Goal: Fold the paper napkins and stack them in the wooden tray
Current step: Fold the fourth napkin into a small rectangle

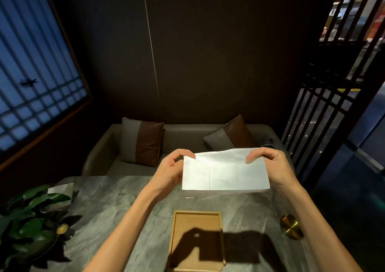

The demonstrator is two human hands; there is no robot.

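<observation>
A white paper napkin [226, 170] hangs in the air above the grey marble table [116, 213], folded to a wide rectangle with a crease down its left part. My left hand [174, 167] pinches its upper left corner. My right hand [268, 163] pinches its upper right corner. Below them, near the table's front edge, lies the wooden tray [174, 240]; nothing shows inside it but the shadow of my hands and the napkin.
A dark green leafy plant [31, 219] with a white card stands at the table's left. A round brass disc [291, 227] lies at the right. A grey sofa [183, 136] with two cushions faces me beyond the table. A slatted screen stands at the right.
</observation>
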